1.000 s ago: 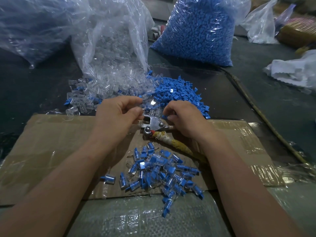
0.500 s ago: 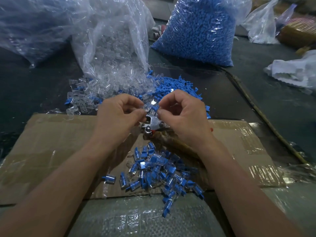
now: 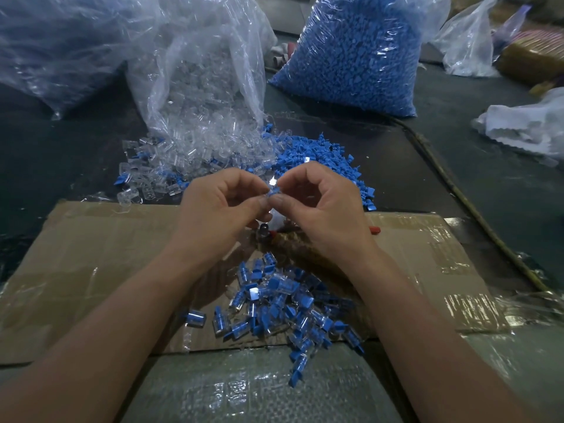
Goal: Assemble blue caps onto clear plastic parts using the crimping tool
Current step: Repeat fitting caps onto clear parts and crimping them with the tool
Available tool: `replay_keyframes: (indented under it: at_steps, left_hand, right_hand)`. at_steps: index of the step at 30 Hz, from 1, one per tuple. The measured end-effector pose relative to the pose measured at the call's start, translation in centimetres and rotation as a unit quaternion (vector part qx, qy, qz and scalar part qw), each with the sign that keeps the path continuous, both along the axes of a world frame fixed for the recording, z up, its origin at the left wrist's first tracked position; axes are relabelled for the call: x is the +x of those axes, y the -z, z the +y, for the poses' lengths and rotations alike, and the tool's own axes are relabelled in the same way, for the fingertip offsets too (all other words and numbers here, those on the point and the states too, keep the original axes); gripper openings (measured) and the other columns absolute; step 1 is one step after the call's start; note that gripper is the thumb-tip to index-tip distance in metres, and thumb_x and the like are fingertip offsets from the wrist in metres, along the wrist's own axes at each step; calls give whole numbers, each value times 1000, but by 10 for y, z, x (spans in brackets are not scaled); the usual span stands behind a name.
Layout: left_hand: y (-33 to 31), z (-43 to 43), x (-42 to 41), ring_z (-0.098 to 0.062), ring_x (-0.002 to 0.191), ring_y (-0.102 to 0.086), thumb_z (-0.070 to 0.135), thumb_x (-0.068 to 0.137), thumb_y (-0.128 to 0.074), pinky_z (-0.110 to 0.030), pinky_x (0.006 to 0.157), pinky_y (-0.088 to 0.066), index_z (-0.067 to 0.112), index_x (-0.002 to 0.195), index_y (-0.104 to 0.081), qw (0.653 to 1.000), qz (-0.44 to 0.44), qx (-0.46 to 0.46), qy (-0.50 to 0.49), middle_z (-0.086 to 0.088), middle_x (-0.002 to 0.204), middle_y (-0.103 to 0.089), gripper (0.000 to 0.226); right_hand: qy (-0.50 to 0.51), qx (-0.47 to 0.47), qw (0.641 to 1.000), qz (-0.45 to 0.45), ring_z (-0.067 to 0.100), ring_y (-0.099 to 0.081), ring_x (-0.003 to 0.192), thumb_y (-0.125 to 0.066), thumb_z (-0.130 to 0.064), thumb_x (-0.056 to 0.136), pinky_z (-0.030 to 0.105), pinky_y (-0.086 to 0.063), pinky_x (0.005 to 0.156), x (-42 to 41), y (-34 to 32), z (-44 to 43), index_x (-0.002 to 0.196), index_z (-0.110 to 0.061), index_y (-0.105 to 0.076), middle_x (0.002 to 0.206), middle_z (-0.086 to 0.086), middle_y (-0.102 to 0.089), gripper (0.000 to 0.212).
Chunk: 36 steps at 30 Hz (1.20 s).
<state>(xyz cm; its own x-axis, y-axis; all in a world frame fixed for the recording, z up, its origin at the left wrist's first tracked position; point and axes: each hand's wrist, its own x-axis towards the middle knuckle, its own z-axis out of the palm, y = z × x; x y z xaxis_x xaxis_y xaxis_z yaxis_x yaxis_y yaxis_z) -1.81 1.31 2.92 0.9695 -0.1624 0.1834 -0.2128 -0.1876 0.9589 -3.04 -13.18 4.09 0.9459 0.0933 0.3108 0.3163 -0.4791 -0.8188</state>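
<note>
I log left hand (image 3: pixel 219 209) and right hand (image 3: pixel 323 209) pinching one blue-capped piece (image 3: pixel 272 192) together. The crimping tool (image 3: pixel 265 235) is directly beneath, handle running rightward.

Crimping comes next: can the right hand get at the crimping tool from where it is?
Probably yes. The crimping tool lies on the cardboard just under the right hand, nothing between them. But its fingers now pinch the small part with the left hand, so it must let go first.
</note>
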Motion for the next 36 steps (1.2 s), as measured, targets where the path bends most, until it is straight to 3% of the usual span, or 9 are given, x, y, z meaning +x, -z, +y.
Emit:
replay_keyframes:
  at_steps: [4, 10, 16, 19, 27, 36]
  left_hand:
    - [-2, 2, 1, -9, 57, -67, -3, 77, -62, -13, 54, -50, 12, 77, -62, 995, 43, -83, 30, 3, 64, -69, 15]
    - [-4, 0, -1, -13, 55, -67, 16, 58, -68, -18, 53, -53, 9, 73, -61, 991, 63, -114, 29, -3, 61, -68, 18]
    - [-6, 2, 0, -14, 44, -61, 8, 58, -66, -18, 43, -49, 5, 70, -59, 973, 131, -185, 33, -6, 54, -65, 14]
    - [-6, 3, 1, -14, 43, -61, 10, 55, -64, -17, 41, -47, 5, 70, -58, 973, 140, -175, 48, -7, 53, -65, 17]
    - [-5, 5, 3, -19, 49, -65, 8, 54, -62, -21, 45, -51, 5, 70, -60, 960, 163, -210, 83, -10, 58, -66, 16]
    - [-5, 5, 4, -20, 51, -66, 8, 53, -62, -22, 47, -53, 6, 71, -61, 961, 164, -203, 95, -10, 58, -66, 18]
  right_hand:
    - [-35, 30, 998, 41, 0, -63, 86, -66, -9, 81, 17, -51, 81, 2, 0, -2, 105, -12, -65, 89, -14, -63, 25]
    - [-60, 51, 996, 33, -1, -63, 78, -66, -7, 79, 12, -50, 72, 1, 1, -3, 100, -8, -68, 81, -14, -64, 21]
    - [-92, 95, 991, 20, -3, -64, 78, -68, 3, 73, 12, -49, 73, 0, 1, -4, 95, -22, -64, 83, -14, -65, 33]
    - [-87, 70, 994, -8, 1, -64, 81, -68, 3, 73, 14, -51, 76, -1, 2, -4, 98, -18, -64, 84, -12, -65, 33]
    - [-70, 25, 994, -76, -5, -61, 80, -68, 0, 75, 13, -49, 76, 1, 5, -8, 102, -17, -62, 85, -18, -61, 32]
    - [-72, 11, 993, -90, -8, -61, 79, -68, -4, 75, 11, -49, 74, 2, 6, -10, 100, -19, -62, 85, -22, -60, 29]
